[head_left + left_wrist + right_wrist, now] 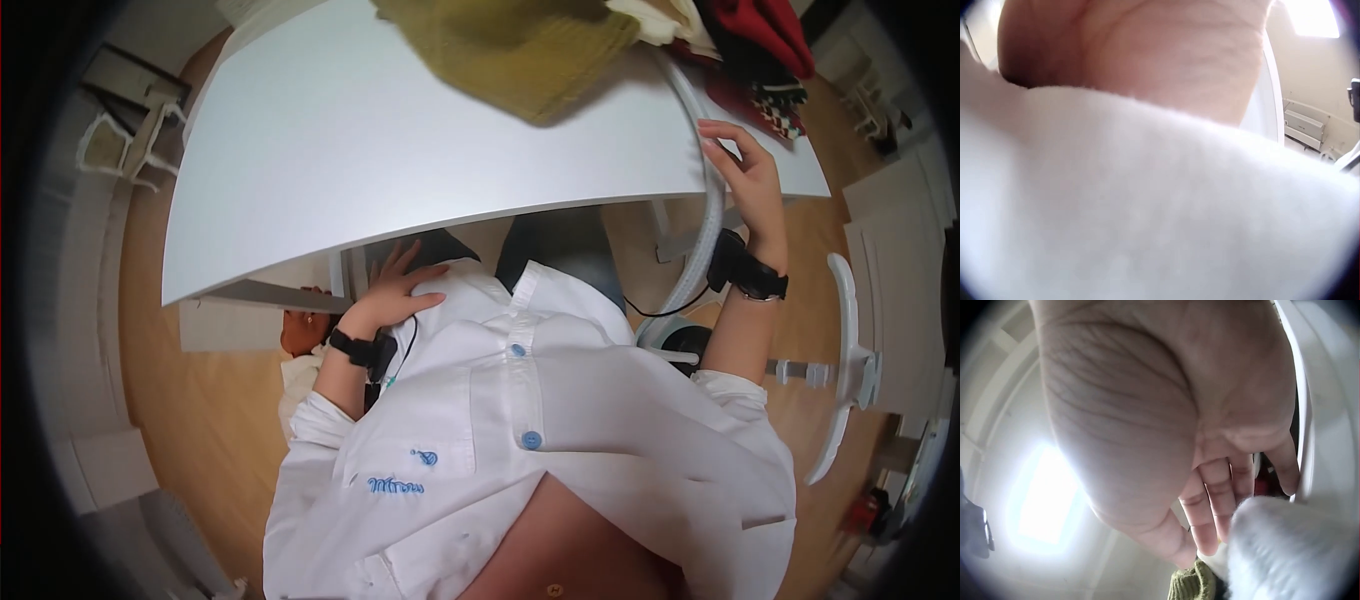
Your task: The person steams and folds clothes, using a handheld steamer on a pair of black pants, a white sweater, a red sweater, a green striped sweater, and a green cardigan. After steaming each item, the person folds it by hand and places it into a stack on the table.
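My right hand is raised at the table's right front edge, its fingertips right at a pale, cloth-covered hose. In the right wrist view the same hose crosses in front of the fingers, which are only slightly bent. That hose runs from the garments at the back, over the table edge and down beside my lap. My left hand rests with spread fingers on the white shirt over my lap. White cloth covers most of the left wrist view, below the palm.
An olive garment lies on the white table, its point toward me. Red and dark cloth is heaped at the back right. A white curved bar stands right of my arm. A brown bag-like item sits below on the left.
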A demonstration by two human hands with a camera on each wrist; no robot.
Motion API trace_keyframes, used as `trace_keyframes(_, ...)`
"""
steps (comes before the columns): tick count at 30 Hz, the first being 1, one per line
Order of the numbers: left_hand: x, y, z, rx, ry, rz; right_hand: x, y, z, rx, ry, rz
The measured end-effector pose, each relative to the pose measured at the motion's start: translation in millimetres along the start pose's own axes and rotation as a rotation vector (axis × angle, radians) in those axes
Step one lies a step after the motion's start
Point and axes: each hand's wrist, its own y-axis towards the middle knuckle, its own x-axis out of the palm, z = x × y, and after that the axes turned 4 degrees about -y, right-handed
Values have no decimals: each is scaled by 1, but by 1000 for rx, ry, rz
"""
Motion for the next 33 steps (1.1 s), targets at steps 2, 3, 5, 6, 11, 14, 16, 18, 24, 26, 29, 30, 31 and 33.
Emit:
trace_keyframes(2, -1, 2, 3, -5, 14, 4, -1, 0, -1, 62, -46, 15)
trace_keyframes(3, 0, 3, 4, 17, 38, 1, -2, 1, -2, 51, -69, 11)
trace_keyframes(5, 4, -6, 12, 15, 88, -6, -1, 0, -3, 48, -86, 10)
trace_keyframes(6, 6, -5, 13, 10, 78, 1, -1, 1, -4, 46, -103, 21)
trace_keyframes(11, 7, 11, 14, 107, 24, -31, -1, 2, -2, 26, -155, 26)
trace_keyframes(14, 6, 11, 17, 136, 56, -40, 0, 3, -4, 11, -197, 26)
trace_keyframes(16, 6, 8, 21, 89, 79, -59, 1, 4, -6, 12, -216, 17)
trace_keyframes(18, 9, 6, 20, 80, 106, -55, 2, 5, -7, -40, -279, -17)
trace_keyframes(24, 13, 10, 19, 69, 160, -43, 5, 10, 4, -95, -380, -30)
trace_keyframes(26, 16, 13, 19, 47, 26, -92, 2, 9, 7, -87, -380, -23)
trace_keyframes(29, 12, 15, 20, 73, 70, -75, -1, 5, -4, -85, -356, -66)
trace_keyframes(30, 12, 15, 15, 89, 82, -74, -2, 4, -3, -87, -362, -48)
trace_keyframes(31, 10, 14, 9, 52, 105, -62, -2, 6, -4, -93, -327, -85)
trace_keyframes(33, 6, 11, -1, -3, 123, -55, -4, 7, -5, -100, -276, -133)
